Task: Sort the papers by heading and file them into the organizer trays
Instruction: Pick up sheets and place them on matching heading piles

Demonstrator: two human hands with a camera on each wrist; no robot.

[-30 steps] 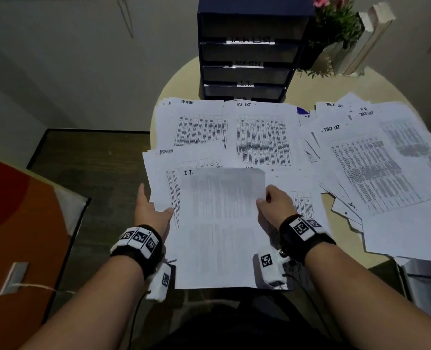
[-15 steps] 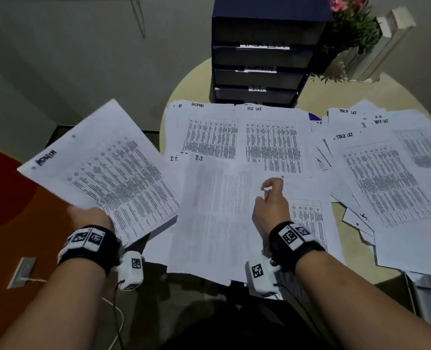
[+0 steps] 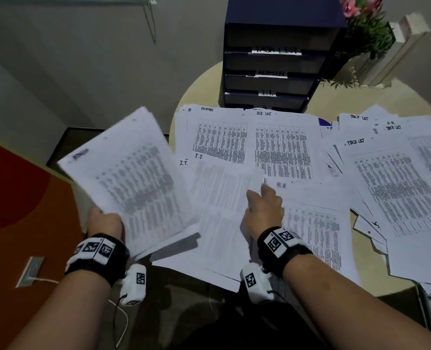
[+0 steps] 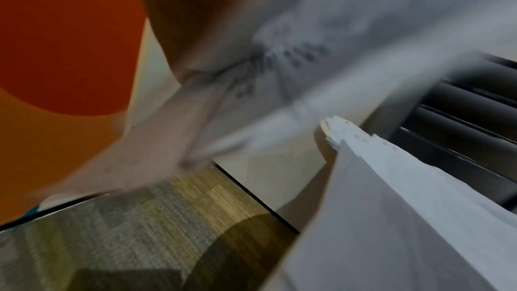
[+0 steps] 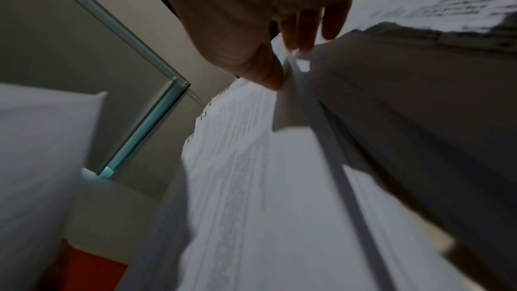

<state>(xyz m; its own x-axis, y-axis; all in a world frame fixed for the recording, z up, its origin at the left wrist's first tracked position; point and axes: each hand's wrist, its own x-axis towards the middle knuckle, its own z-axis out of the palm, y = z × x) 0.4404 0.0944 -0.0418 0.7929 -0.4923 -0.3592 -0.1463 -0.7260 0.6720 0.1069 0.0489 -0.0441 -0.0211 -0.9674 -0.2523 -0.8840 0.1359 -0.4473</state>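
Observation:
My left hand [image 3: 104, 219] grips the lower edge of a sheaf of printed papers [image 3: 128, 178] held tilted over the table's left edge; its heading is blurred. In the left wrist view that hand [image 4: 179, 105] and the held sheaf [image 4: 335, 30] are smeared by motion. My right hand [image 3: 263, 198] rests on the near pile headed I.T. [image 3: 222, 198], and its thumb and fingers [image 5: 282, 59] pinch the upper right corner of the top sheet [image 5: 238, 163]. The dark organizer [image 3: 272, 59] stands at the back with trays labelled TASK LIST, ADMIN and I.T.
An ADMIN sheet [image 3: 217, 137] and a TASK LIST sheet [image 3: 282, 147] lie side by side before the organizer. More TASK LIST papers [image 3: 399, 185] spread over the right of the round table [image 3: 201, 84]. A flowering plant [image 3: 366, 29] and books [image 3: 399, 46] stand at back right.
My left hand has lifted a sheaf off the table, swung it out left, and now brings it back toward the table. My right hand has shifted up to the top sheet's corner.

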